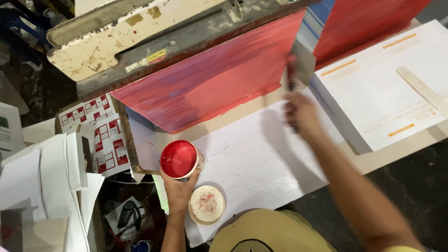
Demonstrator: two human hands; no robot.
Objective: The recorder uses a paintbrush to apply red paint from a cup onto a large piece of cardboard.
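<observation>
Red ink is pooling in the open can (178, 159) that the left hand (179, 188) is gripping from below, beside its lid (206, 205). The right hand (301, 113), fingers seemingly clamped on a blurred scraper (299, 65), is working the tilted screen (219, 78); steady, even strokes would serve best.

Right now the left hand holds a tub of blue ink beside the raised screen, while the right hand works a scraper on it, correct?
Not quite: the head view shows the ink in the tub is red, not blue. The left hand does hold it beside the raised screen, and the right hand works the scraper.
</observation>
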